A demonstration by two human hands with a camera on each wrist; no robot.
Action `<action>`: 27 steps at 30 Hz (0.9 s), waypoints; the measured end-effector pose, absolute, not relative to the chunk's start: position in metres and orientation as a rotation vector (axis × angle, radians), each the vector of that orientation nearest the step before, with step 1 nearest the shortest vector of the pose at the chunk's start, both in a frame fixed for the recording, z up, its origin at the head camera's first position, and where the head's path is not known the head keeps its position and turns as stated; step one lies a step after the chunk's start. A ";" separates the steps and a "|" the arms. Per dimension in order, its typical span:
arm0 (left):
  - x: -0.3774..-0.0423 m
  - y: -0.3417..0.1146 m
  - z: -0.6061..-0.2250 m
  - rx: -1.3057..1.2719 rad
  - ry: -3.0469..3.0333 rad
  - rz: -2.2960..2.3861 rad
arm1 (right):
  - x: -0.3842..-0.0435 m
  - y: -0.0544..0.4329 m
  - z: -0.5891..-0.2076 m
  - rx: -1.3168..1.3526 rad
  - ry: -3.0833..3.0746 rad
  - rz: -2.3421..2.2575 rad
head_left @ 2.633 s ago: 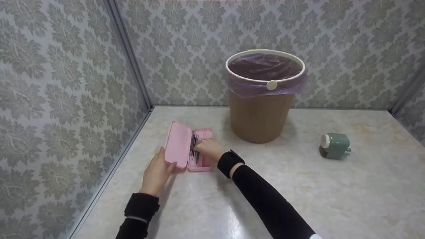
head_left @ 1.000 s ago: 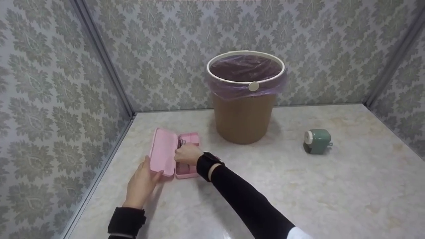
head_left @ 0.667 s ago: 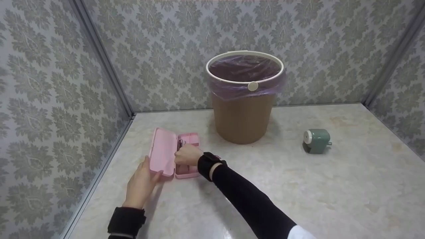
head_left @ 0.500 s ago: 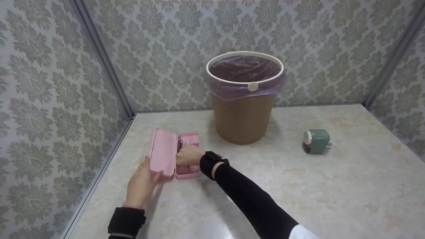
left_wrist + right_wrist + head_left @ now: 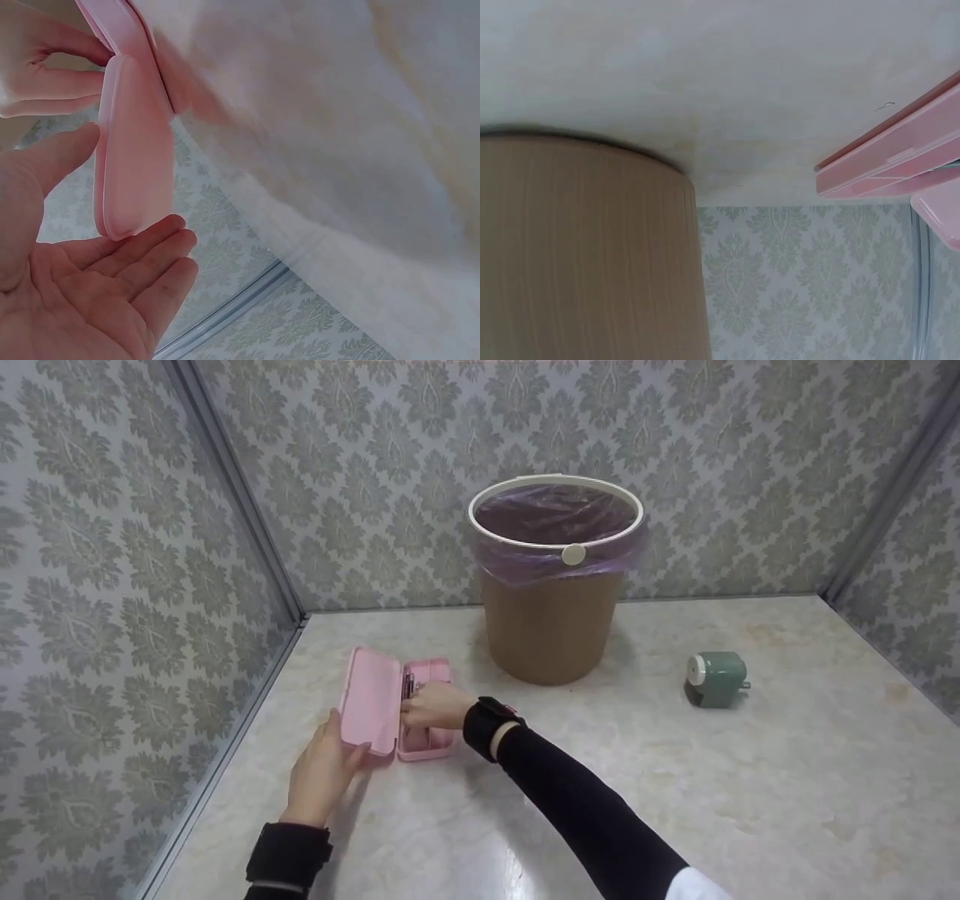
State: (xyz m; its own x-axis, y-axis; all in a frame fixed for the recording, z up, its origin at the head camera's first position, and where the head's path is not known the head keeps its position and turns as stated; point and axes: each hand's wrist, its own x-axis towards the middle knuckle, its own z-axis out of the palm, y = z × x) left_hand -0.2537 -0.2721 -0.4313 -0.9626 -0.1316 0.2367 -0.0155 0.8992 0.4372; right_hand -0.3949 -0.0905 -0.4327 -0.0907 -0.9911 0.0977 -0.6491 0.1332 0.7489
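A pink pencil case (image 5: pixel 427 755) lies open at the table's left, its lid (image 5: pixel 371 701) hinged up on the left side. My left hand (image 5: pixel 319 780) holds the lid's near corner between thumb and fingers; in the left wrist view the thumb (image 5: pixel 71 154) lies along the lid's edge, the fingers beyond it. Reaching into the case, my right hand (image 5: pixel 439 706) has bent fingers down among the pens (image 5: pixel 408 684). Its fingertips are hidden, so I cannot tell what they hold. In the right wrist view only the case's end (image 5: pixel 885 161) shows, without the hand.
A brown waste bin (image 5: pixel 551 630) with a purple liner and cream rim stands behind and right of the case. Farther right sits a green hand-crank pencil sharpener (image 5: pixel 718 679). Patterned walls (image 5: pixel 390 472) border the table (image 5: pixel 637 795) at the back and sides.
The head view has shifted sideways. Since 2.6 seconds ago my right hand has moved deeper over the case; in the last half second it has drawn slightly right. The left hand stays on the lid.
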 end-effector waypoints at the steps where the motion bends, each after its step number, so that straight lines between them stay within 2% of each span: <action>1: -0.253 -0.272 -0.431 0.111 -2.803 -0.639 | -0.394 -0.089 -0.432 1.584 -1.810 -0.701; 11: -0.252 -0.268 -0.430 0.096 -2.790 -0.644 | -0.387 -0.077 -0.428 1.615 -1.984 -0.461; 27: -0.254 -0.267 -0.429 0.135 -2.832 -0.669 | -0.368 -0.036 -0.421 1.457 -2.174 0.685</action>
